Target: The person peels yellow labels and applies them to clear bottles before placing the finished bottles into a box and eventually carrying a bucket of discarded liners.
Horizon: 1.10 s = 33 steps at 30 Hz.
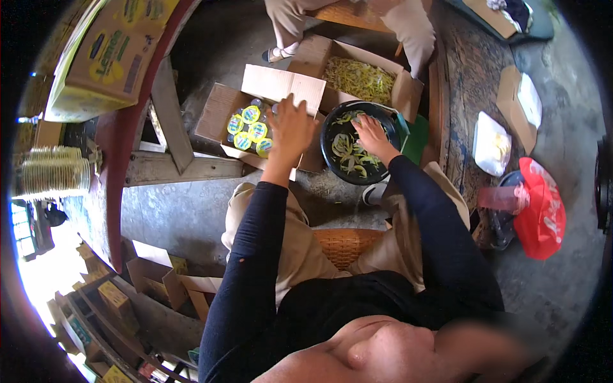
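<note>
Floor (166, 207) lay below; left hand (292, 133) spread by containers (242, 140); right hand (374, 138), grip unclear, apparently gathered slices (343, 145), which needed pinching.

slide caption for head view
Right hand in round black basin of yellow-green pieces; left hand at cardboard box of yellow-topped containers.

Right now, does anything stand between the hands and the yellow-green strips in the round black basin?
Nothing visible blocks the right hand, inside the basin at the strips. The left hand is outside, with the basin's left rim in between.
</note>
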### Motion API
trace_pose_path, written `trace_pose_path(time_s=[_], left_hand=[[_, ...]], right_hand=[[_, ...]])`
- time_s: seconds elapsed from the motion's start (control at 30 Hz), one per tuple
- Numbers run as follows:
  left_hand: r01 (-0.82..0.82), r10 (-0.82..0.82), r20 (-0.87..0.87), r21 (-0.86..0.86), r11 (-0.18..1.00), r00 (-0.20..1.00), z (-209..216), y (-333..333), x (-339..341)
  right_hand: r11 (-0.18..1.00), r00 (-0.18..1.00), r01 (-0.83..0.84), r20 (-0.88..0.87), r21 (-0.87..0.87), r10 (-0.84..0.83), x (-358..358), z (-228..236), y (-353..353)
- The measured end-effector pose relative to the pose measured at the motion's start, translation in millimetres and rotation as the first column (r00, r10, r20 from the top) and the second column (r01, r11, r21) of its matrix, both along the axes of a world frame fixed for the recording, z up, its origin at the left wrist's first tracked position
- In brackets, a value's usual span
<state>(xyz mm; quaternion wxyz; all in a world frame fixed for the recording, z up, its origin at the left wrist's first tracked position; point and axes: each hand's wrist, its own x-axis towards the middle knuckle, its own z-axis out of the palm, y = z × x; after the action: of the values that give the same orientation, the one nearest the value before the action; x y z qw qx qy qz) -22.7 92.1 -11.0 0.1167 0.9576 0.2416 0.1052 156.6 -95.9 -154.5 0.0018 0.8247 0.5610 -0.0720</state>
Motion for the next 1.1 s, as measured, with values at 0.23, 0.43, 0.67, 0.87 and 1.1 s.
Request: trace_pose_path(time_s=[0.23, 0.43, 0.67, 0.87, 1.1], left_hand=[[0.068, -0.065, -0.057, 0.059, 0.996, 0.996, 6, -9, 6], [0.059, -0.054, -0.072, 0.064, 0.996, 0.996, -2, -4, 8], [0.073, -0.07, -0.049, 0.065, 0.995, 0.996, 3, -9, 17], [0.034, -0.033, -0.044, 0.035, 0.999, 0.998, -4, 0, 2], [0.039, -0.039, -0.035, 0.014, 0.999, 0.999, 3, 2, 8]], right_hand=[[0.992, 0.989, -0.078, 0.119, -0.096, 0.089, -1, -17, 39], [0.888, 0.976, 0.19, -0.015, -0.419, -0.216, 18, -17, 26], [0.656, 0.681, 0.444, -0.245, -0.61, -0.69, 30, -49, -20], [0.644, 0.218, 0.541, -0.65, -0.54, -0.728, -33, -24, 11], [0.594, -0.101, 0.631, -0.811, -0.5, -0.576, -43, -96, 32]])
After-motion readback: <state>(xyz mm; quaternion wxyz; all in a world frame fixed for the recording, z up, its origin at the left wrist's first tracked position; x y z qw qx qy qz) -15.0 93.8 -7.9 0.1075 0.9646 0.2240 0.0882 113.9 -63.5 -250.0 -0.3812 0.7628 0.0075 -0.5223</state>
